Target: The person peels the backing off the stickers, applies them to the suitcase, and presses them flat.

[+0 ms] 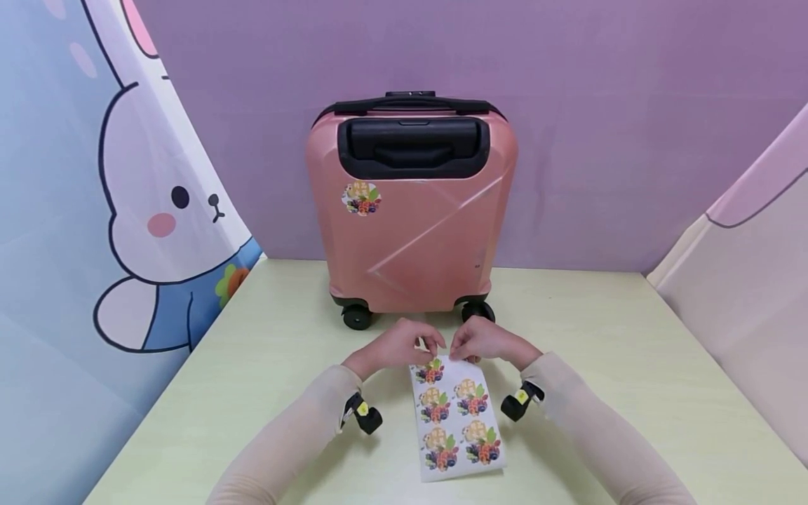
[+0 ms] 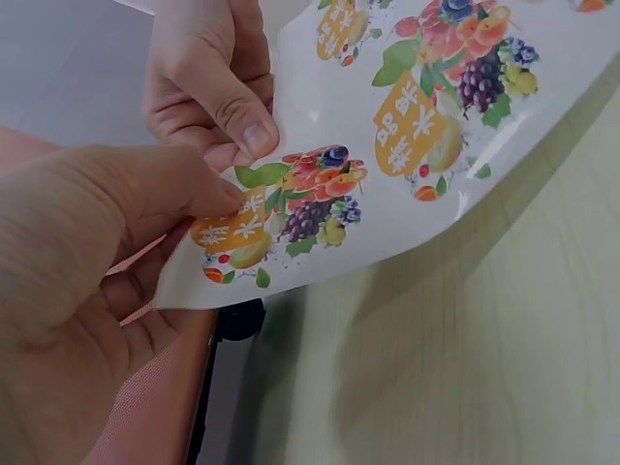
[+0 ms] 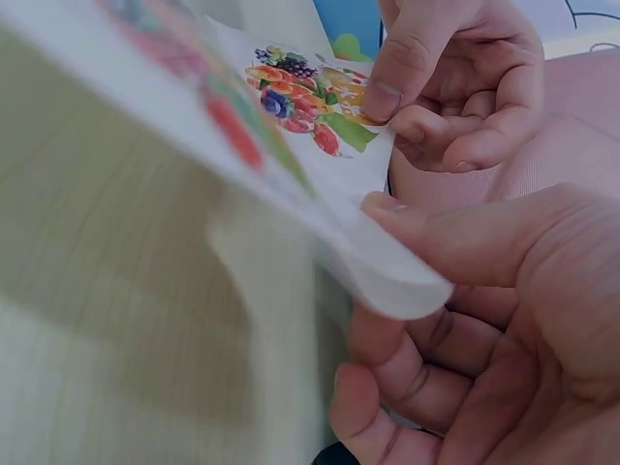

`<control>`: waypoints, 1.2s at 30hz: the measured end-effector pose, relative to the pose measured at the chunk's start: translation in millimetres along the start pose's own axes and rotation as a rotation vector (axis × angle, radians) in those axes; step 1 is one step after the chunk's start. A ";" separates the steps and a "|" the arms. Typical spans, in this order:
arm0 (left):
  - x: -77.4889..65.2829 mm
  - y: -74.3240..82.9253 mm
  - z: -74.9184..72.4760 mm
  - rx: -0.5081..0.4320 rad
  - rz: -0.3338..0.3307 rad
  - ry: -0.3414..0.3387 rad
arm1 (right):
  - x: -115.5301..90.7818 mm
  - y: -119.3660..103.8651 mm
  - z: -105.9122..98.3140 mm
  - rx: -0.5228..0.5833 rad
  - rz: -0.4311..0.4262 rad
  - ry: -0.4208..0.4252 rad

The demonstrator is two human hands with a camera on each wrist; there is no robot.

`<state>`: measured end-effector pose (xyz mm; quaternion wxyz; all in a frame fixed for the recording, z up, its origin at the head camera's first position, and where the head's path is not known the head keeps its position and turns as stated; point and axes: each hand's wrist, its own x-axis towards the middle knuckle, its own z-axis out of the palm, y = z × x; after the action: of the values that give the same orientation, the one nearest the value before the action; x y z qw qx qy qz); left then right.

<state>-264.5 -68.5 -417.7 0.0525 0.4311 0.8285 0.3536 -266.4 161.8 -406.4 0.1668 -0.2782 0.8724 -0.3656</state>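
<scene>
A white sheet of fruit-print stickers (image 1: 463, 370) is held by its far edge between both hands, its near end reaching toward the body over the table. My left hand (image 1: 404, 342) pinches the far left corner, its thumb lying over part of the top fruit sticker (image 2: 310, 208). At the far right corner, my right hand (image 1: 486, 340) grips the sheet between thumb and fingers; the corner curls there in the right wrist view. The sheet's top right spot is bare white. Behind the hands, a pink suitcase (image 1: 429, 238) stands upright, with one fruit sticker (image 1: 362, 198) on its upper left.
The suitcase rests on black wheels (image 1: 357, 317) on the pale wood-look table (image 1: 284, 337). A purple backdrop (image 1: 587, 140) hangs behind it. At the left is a rabbit-print cloth (image 1: 158, 210), and a pale cloth (image 1: 745, 280) borders the right.
</scene>
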 end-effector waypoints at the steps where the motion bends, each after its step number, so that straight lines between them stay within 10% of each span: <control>1: 0.1 0.6 0.0 0.005 0.006 -0.004 | -0.1 -0.1 0.3 0.006 0.007 0.002; 23: -2.3 6.2 -1.5 0.035 0.025 0.044 | -1.5 4.1 -1.7 0.075 0.081 0.017; 36: -4.7 5.8 -5.6 -0.150 -0.004 0.041 | -3.2 5.3 -1.1 0.039 0.038 0.043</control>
<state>-259.8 -72.9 -410.9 0.0682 0.4170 0.8015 0.4232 -266.3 167.4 -409.3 0.1604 -0.2505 0.8735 -0.3853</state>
